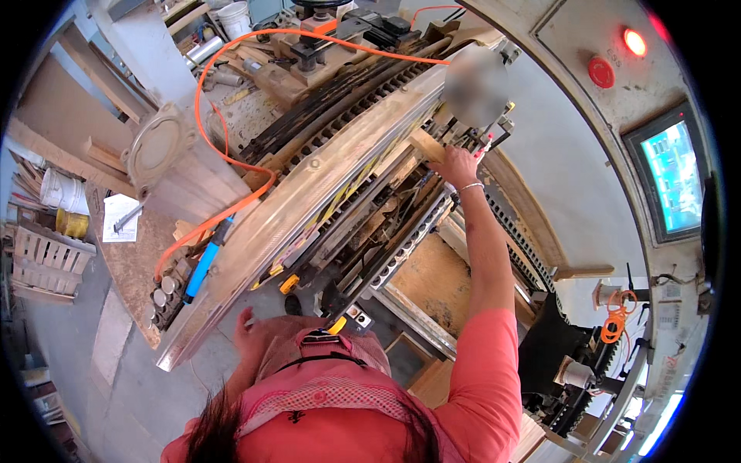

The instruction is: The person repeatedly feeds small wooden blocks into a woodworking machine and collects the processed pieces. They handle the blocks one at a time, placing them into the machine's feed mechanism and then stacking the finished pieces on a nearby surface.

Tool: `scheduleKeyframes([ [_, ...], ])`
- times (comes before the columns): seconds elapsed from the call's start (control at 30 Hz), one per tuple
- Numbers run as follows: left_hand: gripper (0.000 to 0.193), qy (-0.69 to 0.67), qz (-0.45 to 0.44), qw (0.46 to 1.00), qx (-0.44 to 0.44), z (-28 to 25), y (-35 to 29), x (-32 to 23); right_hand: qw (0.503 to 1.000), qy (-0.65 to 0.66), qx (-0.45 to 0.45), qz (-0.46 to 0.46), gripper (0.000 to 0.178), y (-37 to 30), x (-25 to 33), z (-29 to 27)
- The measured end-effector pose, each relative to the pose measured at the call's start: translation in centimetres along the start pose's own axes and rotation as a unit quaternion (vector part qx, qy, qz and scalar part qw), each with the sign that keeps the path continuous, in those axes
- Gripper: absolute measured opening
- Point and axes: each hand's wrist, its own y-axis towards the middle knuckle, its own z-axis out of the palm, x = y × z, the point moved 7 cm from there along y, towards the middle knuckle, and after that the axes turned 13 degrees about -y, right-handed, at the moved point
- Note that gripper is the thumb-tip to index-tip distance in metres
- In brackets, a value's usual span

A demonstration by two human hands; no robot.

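Observation:
My right arm reaches up and forward over the machine. At its end my right hand (455,167) closes on the near end of a short pale wooden block (427,144), with red-nailed fingers showing beside it. A thin bracelet (470,185) circles that wrist. The hand is beside the long machine bed (309,185), near its far end, where a blurred patch hides some parts. Low on the left my left hand (247,336) hangs by my hip, fingers loosely apart and nothing in them.
An orange air hose (202,116) loops over the bed to a blue-handled tool (202,266). On the right stand a touch screen (671,177) and a red stop button (600,72). Toothed chain tracks (509,224) run beside my arm. A slatted crate (50,258) sits on the floor at left.

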Motion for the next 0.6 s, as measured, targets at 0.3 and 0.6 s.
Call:
scheduleKeyframes([
  [0.3, 0.025, 0.075, 0.131, 0.972, 0.182, 12.9, -3.7, -11.2, 1.000, 0.013, -0.004, -0.027, 0.044, 0.9, -0.4, 1.2],
  [0.6, 0.047, 0.145, 0.201, 0.884, 0.397, 19.9, -6.5, -11.9, 0.999, 0.016, 0.013, -0.037, 0.047, 1.3, -0.6, 1.3],
])
